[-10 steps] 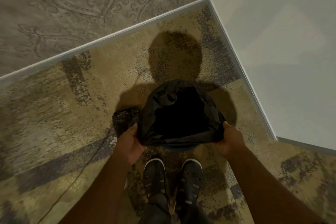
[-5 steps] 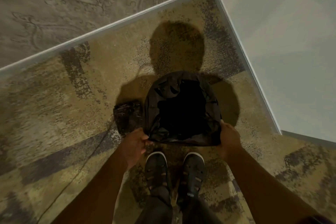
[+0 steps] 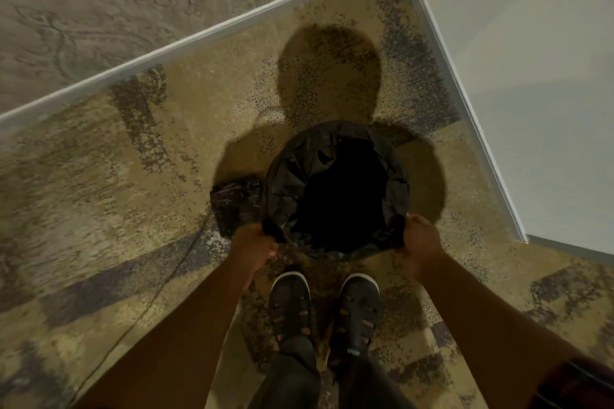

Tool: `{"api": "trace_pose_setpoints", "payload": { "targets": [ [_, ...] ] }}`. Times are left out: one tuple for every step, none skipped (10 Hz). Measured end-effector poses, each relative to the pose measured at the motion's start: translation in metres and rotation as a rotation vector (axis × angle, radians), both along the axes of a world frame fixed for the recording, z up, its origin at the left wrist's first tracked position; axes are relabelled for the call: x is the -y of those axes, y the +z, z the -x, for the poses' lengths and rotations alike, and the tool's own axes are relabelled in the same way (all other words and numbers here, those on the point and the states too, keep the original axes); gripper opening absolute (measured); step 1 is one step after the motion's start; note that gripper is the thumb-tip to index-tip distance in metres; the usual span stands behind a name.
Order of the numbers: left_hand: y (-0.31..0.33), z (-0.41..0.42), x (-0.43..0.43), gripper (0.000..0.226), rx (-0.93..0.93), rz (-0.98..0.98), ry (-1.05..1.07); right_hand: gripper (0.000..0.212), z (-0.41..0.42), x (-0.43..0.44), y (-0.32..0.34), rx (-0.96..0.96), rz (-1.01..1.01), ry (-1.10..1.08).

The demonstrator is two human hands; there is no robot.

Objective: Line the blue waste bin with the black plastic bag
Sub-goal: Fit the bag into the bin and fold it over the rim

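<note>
Both hands grip the near edge of the black plastic bag in a carpeted corner.

A dark bundle [image 3: 236, 206] lies just left of the bag, too dim to identify. The left hand [image 3: 255, 247] is fisted on the near-left edge of the black plastic bag [image 3: 289, 173]; its mouth gapes round, hiding any blue bin beneath. The right hand [image 3: 420, 244] clenches the near-right edge. Shoes [image 3: 324, 305] stand just behind; walls meet beyond, with bare carpet [image 3: 133, 209] to the left.

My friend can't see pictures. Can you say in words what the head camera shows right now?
Seen from above, a person's left hand and right hand grip the near edge of a black plastic bag, its mouth spread open in a round shape on patterned carpet. Dark shoes stand just behind it, in a corner between two walls.
</note>
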State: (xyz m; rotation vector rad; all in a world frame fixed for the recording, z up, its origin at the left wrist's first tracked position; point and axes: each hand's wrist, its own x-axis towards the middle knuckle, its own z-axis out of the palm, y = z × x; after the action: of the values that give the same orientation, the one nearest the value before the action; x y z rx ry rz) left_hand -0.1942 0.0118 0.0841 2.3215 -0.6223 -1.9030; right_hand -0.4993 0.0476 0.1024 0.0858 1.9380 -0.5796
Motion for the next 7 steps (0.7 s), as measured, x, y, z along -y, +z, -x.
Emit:
{"api": "trace_pose_setpoints", "payload": {
  "targets": [
    [-0.001,0.000,0.002,0.012,0.065,0.042,-0.010,0.026,0.003,0.006,-0.003,-0.021,0.021,0.022],
    [0.008,-0.002,0.009,0.017,0.232,0.059,-0.027,0.012,0.002,0.009,0.004,-0.267,0.028,0.038],
    [0.050,0.012,0.028,0.030,0.441,0.248,-0.003,0.017,0.002,0.013,0.020,-0.646,0.126,0.069],
    [0.076,0.027,0.034,0.035,0.492,0.403,0.107,0.030,-0.004,0.020,0.036,-0.724,0.280,0.087],
    [0.085,0.048,0.035,0.019,0.268,0.326,0.185,0.035,-0.018,0.025,0.042,-0.597,0.355,0.128],
    [0.086,0.058,0.038,0.031,0.056,0.133,0.294,0.022,-0.026,0.030,0.040,-0.433,0.404,0.114],
    [0.083,0.063,0.043,0.047,-0.058,0.093,0.345,0.034,-0.026,0.038,0.039,-0.365,0.404,0.066]
  ]
}}
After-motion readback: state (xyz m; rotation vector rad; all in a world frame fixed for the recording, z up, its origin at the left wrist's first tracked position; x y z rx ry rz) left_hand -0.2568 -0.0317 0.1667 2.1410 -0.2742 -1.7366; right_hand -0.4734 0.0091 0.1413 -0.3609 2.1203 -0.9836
